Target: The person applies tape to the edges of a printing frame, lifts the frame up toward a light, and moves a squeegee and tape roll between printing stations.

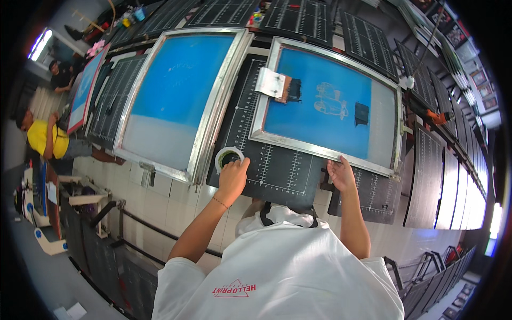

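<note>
My left hand is closed round a pale roll of tape over the near left part of a black, ruled printing board. At the near edge of a metal-framed silk screen, my right hand has its fingers on the frame; some of them are hidden. The screen's mesh is blue with a light line drawing of a scooter and a dark patch near its right side. A squeegee with a whitish handle plate rests across the screen's left edge, black ink on its blade end.
Left of me stands another blue silk screen, tilted. Black boards line the far side, and more boards stand on the right. An orange tool is at the right. A person in yellow works at the far left.
</note>
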Motion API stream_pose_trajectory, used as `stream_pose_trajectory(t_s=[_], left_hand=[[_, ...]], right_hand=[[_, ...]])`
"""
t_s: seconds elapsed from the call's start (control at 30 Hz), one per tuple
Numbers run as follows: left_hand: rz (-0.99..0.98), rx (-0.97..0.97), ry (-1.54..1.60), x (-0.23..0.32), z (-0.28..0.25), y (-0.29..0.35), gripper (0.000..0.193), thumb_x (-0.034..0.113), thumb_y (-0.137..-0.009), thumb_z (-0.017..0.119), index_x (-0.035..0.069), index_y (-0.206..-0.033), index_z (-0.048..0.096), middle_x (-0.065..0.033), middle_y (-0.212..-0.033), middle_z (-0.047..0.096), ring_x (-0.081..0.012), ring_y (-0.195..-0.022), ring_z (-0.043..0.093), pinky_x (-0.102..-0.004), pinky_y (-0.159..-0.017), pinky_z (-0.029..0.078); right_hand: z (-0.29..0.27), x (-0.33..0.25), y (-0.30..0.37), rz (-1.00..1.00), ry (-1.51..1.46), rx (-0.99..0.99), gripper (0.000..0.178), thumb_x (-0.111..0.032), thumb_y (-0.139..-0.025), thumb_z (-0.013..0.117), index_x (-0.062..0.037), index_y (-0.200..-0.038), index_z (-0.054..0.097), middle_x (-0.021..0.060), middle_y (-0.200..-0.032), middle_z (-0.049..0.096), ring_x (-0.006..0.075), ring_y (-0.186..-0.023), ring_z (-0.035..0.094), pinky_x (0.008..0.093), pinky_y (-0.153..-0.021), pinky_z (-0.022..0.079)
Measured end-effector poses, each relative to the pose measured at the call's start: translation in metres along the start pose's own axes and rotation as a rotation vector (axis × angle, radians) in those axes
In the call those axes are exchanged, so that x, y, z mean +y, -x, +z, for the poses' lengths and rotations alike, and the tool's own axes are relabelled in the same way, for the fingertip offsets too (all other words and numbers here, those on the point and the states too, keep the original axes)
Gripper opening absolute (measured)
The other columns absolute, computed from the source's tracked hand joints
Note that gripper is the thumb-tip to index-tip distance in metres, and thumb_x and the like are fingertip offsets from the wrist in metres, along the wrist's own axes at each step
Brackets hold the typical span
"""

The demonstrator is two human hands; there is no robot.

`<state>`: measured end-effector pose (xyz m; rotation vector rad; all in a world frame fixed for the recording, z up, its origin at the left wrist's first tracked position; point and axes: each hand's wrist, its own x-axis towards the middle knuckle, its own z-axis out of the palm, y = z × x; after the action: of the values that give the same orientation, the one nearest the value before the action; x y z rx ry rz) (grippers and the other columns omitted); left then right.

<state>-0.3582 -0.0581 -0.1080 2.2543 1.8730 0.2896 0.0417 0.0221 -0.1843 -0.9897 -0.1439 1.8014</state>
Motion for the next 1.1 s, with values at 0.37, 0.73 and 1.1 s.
stream_pose_trajectory(t_s=[0.37, 0.73, 1.1], left_hand=[[0.172, -0.003, 0.552, 0.083, -0.047, -0.023, 0.039, 0.003, -0.082, 0.063, 0.002, -0.118, 0.048, -0.0195, -0.112, 0.061, -0.0406, -0.103, 0.060, -0.0463, -0.085, 0.049], [0.240, -0.064, 0.684, 0.127, -0.056, -0.076, 0.039, 0.004, -0.085, 0.060, 0.002, -0.121, 0.046, -0.0218, -0.106, 0.062, -0.0420, -0.090, 0.063, -0.0465, -0.076, 0.049], [0.203, -0.449, 0.725, 0.090, -0.058, -0.123, 0.042, 0.016, -0.086, 0.064, 0.007, -0.125, 0.051, -0.0145, -0.081, 0.065, -0.0303, -0.068, 0.061, -0.0401, -0.069, 0.048]], right_hand=[[0.169, 0.042, 0.109, -0.593, 1.258, -0.207, 0.044, -0.021, -0.086, 0.070, -0.0013, -0.123, 0.059, 0.0124, -0.115, 0.065, 0.0267, -0.107, 0.062, 0.0350, -0.091, 0.048], [0.179, 0.006, 0.095, -0.771, 1.336, -0.072, 0.014, -0.013, -0.083, 0.071, -0.0002, -0.086, 0.068, 0.0132, -0.082, 0.065, 0.0287, -0.074, 0.064, 0.0371, -0.067, 0.050], [0.080, -0.029, 0.032, -0.424, 1.209, 0.298, 0.025, -0.025, -0.092, 0.065, -0.0011, -0.098, 0.068, 0.0171, -0.088, 0.070, 0.0240, -0.081, 0.067, 0.0374, -0.072, 0.050]])
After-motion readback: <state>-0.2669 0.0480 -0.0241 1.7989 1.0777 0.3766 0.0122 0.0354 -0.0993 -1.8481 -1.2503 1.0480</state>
